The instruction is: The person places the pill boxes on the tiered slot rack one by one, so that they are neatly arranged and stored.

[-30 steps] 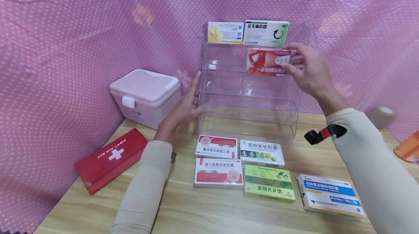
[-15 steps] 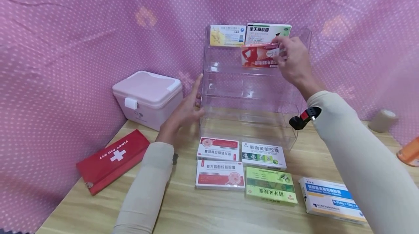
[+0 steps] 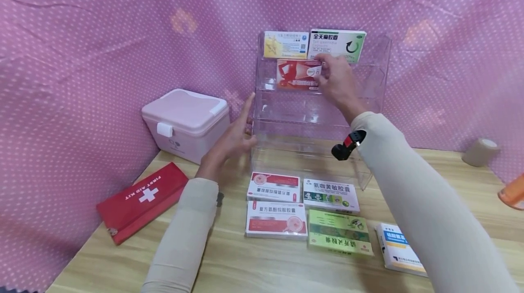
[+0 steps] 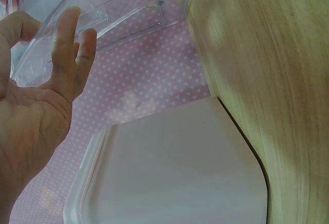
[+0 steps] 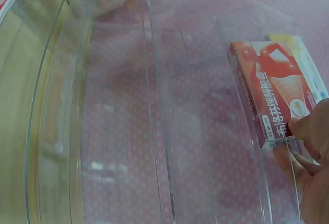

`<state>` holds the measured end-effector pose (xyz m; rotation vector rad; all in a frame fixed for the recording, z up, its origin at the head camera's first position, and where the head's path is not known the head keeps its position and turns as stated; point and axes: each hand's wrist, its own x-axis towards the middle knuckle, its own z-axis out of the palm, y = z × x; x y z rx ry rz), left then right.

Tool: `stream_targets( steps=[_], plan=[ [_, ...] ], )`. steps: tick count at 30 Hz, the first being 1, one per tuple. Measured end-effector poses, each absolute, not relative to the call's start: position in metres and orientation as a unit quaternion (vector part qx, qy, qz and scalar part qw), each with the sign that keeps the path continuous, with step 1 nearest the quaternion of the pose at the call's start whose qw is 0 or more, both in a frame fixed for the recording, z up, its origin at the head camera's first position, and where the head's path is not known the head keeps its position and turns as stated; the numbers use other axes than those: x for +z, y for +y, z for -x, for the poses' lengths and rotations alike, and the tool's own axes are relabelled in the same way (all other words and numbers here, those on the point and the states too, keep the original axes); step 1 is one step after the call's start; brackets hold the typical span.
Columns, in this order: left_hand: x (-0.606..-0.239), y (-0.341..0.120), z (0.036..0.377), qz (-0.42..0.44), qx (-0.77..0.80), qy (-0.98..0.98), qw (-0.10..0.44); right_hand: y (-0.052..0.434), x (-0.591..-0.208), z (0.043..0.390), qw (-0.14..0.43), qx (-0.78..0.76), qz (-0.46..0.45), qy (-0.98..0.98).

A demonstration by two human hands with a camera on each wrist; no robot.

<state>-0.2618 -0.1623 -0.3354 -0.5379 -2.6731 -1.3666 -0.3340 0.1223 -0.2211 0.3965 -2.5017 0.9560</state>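
- Pinching the red ibuprofen capsule box (image 3: 295,74) by its right end, between thumb and fingers of the right hand (image 3: 337,81); with lettering apparently upside down.
- Holding it at the left part of the second tier of the clear acrylic stand (image 3: 303,115), just below the yellow-and-white medicine box (image 3: 286,45) and the green-and-white capsule box (image 3: 333,40).
- Reaching to the stand's left wall with the left hand (image 3: 233,140), with fingers extended and grasping nothing; perhaps steadying, though without contact clearly shown.
- Judged as the shelving step: bringing the red box into its tier, without certain seating in any view.
- Likely to call next for settling the lower edge into the tier, then loosening thumb and fingers without tipping.
- Note, flat on the wooden table (image 3: 225,256), the lime-green capsule box (image 3: 340,234) and the blue-and-white capsule box (image 3: 399,250), both unshelved.
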Motion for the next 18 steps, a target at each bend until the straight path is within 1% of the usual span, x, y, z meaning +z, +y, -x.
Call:
stream_targets(
  steps=[7,18],
  plan=[
    [-0.334,-0.162,0.262,0.179,-0.444,-0.877,0.049,0.106,-0.219,0.335,0.205,0.347,-0.14,-0.905],
    [-0.333,-0.163,0.261,0.172,-0.443,-0.878,0.05,0.095,-0.221,0.329,0.12,0.303,-0.179,-0.928]
  ],
)
